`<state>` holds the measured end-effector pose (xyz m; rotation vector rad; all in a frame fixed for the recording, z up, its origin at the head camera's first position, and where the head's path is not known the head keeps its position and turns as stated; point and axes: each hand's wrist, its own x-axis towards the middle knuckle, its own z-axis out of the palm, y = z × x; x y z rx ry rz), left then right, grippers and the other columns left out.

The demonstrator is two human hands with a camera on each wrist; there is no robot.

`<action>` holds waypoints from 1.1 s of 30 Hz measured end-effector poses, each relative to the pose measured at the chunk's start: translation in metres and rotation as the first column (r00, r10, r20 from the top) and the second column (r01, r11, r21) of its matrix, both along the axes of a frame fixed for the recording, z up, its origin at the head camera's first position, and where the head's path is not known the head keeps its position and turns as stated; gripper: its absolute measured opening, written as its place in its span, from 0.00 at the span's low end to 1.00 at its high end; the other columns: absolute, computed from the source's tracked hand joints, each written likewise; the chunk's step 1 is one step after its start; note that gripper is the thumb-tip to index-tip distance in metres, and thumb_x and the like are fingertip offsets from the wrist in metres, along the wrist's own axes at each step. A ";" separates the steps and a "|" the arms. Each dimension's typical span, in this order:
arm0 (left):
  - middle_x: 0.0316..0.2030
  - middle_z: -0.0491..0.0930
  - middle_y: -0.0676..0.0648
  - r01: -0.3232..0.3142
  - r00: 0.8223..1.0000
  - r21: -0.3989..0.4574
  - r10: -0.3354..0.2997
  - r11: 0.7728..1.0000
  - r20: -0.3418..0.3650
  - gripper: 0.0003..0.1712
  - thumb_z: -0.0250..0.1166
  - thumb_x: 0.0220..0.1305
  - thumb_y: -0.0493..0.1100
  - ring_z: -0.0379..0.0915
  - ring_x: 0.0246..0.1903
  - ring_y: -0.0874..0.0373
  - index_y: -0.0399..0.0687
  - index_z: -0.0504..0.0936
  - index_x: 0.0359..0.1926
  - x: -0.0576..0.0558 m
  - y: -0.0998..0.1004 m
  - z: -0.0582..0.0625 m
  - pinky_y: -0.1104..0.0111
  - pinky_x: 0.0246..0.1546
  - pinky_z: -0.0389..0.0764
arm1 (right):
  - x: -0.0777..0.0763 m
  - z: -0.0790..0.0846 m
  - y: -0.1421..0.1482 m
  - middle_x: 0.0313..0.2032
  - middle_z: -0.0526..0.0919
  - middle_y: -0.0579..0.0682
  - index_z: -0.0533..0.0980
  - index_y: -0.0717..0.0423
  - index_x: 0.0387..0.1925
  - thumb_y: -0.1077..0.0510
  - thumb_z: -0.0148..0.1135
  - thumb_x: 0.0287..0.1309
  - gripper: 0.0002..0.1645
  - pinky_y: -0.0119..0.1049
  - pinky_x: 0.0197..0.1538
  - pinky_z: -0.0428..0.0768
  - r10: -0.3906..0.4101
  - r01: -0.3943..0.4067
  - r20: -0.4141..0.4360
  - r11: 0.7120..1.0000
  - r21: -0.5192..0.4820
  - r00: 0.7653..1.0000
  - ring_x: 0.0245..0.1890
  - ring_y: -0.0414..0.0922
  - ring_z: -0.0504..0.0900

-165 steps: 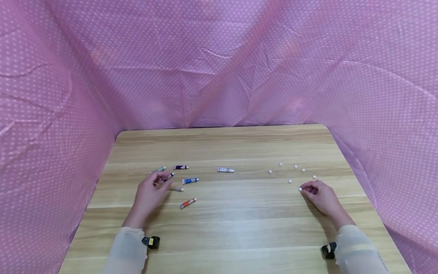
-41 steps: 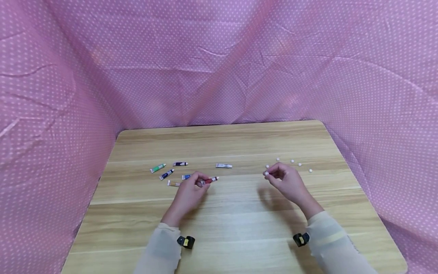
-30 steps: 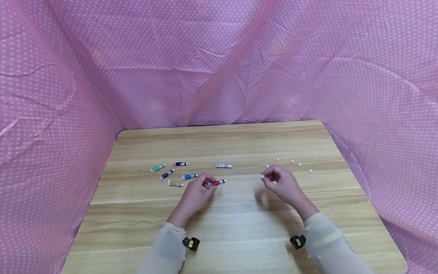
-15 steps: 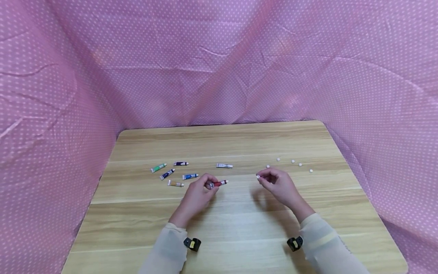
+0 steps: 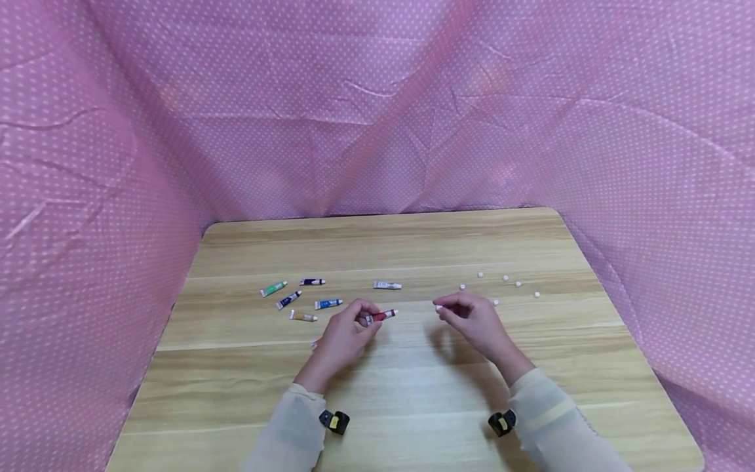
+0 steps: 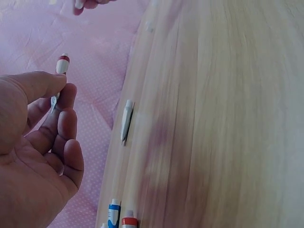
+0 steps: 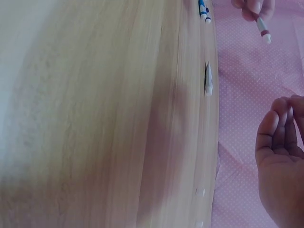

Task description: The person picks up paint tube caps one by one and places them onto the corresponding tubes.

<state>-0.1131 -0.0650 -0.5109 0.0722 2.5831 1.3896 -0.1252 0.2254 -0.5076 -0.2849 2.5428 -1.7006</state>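
Observation:
My left hand (image 5: 348,335) pinches a red paint tube (image 5: 382,316) between thumb and fingertips, its nozzle end pointing right toward the other hand. In the left wrist view the red-banded nozzle end of the paint tube (image 6: 62,64) sticks up past the thumb. Across from it, my right hand (image 5: 474,322) pinches a small white cap (image 5: 438,308) at the tips of thumb and forefinger. A gap separates cap and tube, both held above the table. In the right wrist view the fingers of my right hand (image 7: 280,142) largely hide the cap.
Green (image 5: 274,289), purple (image 5: 312,282), dark blue (image 5: 289,300), blue (image 5: 328,304) and ochre paint tubes (image 5: 303,316) lie at left. My left wrist mostly covers an orange tube (image 5: 315,344). A white tube (image 5: 387,285) lies mid-table. Several white caps (image 5: 505,278) lie scattered at right.
My left hand has come right from the tubes, carrying the red paint tube. My right hand has lifted a cap and moved left; the distance between the hands has narrowed.

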 end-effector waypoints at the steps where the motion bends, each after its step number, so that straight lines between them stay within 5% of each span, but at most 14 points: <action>1: 0.44 0.85 0.54 -0.001 1.000 0.006 0.001 1.000 -0.002 0.12 0.72 0.74 0.45 0.79 0.43 0.57 0.58 0.82 0.54 0.000 0.001 0.000 0.70 0.37 0.81 | 0.000 0.000 -0.002 0.45 0.92 0.60 0.88 0.63 0.49 0.64 0.73 0.69 0.10 0.26 0.43 0.85 0.005 -0.005 -0.003 1.000 0.007 1.000 0.38 0.30 0.86; 12: 0.43 0.85 0.51 0.034 0.999 0.072 -0.036 0.997 0.022 0.11 0.72 0.74 0.45 0.78 0.37 0.57 0.57 0.82 0.53 0.005 0.009 0.003 0.71 0.34 0.81 | 0.005 0.001 -0.023 0.35 0.90 0.54 0.87 0.58 0.44 0.63 0.75 0.65 0.07 0.28 0.36 0.80 0.042 -0.043 0.024 0.998 0.035 0.999 0.32 0.36 0.81; 33: 0.40 0.86 0.57 0.035 0.999 0.044 -0.036 0.998 0.014 0.09 0.73 0.73 0.50 0.78 0.39 0.57 0.66 0.87 0.51 0.010 0.013 0.007 0.69 0.36 0.79 | 0.011 -0.001 -0.044 0.38 0.92 0.52 0.88 0.56 0.44 0.66 0.74 0.65 0.07 0.27 0.40 0.81 0.043 -0.041 -0.040 0.997 0.064 0.998 0.34 0.34 0.83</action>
